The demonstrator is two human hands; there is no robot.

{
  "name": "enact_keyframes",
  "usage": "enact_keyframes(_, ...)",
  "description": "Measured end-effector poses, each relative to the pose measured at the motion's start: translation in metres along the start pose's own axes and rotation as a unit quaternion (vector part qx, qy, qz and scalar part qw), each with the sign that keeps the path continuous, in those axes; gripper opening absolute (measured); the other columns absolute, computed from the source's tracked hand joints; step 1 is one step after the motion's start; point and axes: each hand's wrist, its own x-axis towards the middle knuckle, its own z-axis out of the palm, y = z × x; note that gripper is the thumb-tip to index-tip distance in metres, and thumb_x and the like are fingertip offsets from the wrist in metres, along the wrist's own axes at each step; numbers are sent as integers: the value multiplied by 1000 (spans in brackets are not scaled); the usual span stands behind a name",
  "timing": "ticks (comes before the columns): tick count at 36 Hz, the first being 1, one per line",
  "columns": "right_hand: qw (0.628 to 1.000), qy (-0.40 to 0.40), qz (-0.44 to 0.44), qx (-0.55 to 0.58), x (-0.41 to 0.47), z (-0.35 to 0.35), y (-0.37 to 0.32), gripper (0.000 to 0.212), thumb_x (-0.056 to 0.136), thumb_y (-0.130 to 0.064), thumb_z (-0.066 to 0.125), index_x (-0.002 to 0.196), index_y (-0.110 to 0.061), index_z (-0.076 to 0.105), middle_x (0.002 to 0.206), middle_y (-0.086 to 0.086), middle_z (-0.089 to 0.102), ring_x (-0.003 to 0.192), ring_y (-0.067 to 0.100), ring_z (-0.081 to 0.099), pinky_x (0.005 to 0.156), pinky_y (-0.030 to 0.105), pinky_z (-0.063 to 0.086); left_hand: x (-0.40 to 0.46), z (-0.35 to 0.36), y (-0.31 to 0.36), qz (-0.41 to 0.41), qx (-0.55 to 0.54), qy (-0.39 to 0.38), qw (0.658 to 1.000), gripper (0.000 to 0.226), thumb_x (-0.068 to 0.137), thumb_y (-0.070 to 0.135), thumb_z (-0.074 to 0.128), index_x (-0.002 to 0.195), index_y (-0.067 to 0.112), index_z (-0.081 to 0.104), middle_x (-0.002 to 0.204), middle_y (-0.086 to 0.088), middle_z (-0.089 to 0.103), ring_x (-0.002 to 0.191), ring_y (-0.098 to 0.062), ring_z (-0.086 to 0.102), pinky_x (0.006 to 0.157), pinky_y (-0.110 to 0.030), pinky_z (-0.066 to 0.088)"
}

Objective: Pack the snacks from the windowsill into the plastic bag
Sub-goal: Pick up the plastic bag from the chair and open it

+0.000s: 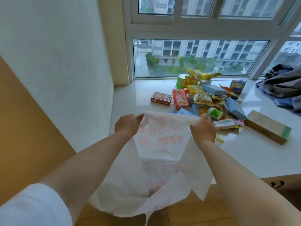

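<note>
Both arms outstretched, left hand point(127, 124) and right hand point(202, 128) gripping plastic bag point(162, 154).

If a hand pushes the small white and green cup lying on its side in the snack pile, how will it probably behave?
The white and green cup lies on its side, so it would probably roll. Leaning packets may slide. It looks small, likely light.

Bag: I see a translucent white plastic bag point(161, 154) printed with pink-red characters.
Boxes: a red-brown snack box point(161, 98), a pink-red box point(180, 98), pale blue boxes point(235, 108).
Tub: green-and-white cylindrical tub point(181, 81).
Sill: glossy white windowsill point(132, 97).
</note>
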Motion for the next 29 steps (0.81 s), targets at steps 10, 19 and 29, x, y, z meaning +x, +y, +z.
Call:
enact_keyframes(10, 999, -33, -23, -20, 93, 32, -3, 37, 89, -20, 58, 117, -3, 41, 121, 16, 51, 107, 37, 55, 80, 41, 43, 74, 25, 29, -26, 28, 52, 998, 57, 98, 55, 25, 100, 9, 60, 106, -14, 62, 99, -33, 57, 69, -32, 37)
enact_keyframes(19, 995, -75, -52, -40, 121, 71, 10, 46, 87, -29, 61, 121, -8, 40, 124, 12, 44, 111, 34, 51, 82, 41, 43, 92, 62, 29, -37, 81, 41, 995, 35, 101, 37, 32, 125, 17, 47, 113, -14, 49, 91, -34, 56, 64, -34, 36)
enact_keyframes(29, 947, -276, -62, -154, 98, 145, 41, 73, 92, -61, 35, 151, -27, 9, 152, 8, 16, 138, 27, 21, 109, 41, 27, 110, 134, 3, -75, 173, -207, 960, 82, 88, 15, 48, 151, 24, -4, 147, -10, 20, 130, -29, 29, 99, -38, 38)
